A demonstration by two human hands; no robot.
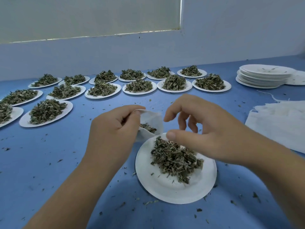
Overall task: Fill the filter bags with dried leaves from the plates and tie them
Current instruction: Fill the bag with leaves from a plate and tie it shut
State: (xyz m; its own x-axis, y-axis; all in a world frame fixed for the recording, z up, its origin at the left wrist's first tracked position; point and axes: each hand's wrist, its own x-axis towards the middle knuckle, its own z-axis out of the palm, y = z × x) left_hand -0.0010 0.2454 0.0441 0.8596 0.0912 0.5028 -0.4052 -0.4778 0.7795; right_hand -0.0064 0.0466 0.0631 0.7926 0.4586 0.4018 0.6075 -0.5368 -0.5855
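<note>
Gaping toward the spread, empty right hand [206, 129], the filter bag [151, 119] was pinched by the left hand [113, 128] beside the dried leaves [175, 160].

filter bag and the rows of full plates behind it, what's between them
Head view: only blue table with a few leaf crumbs between the filter bag and the full plates.

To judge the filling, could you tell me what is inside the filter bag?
Through the open mouth of the filter bag, a small clump of dried leaves shows. The bag's white wall and the left hand gripping it hide anything lower down.
</note>
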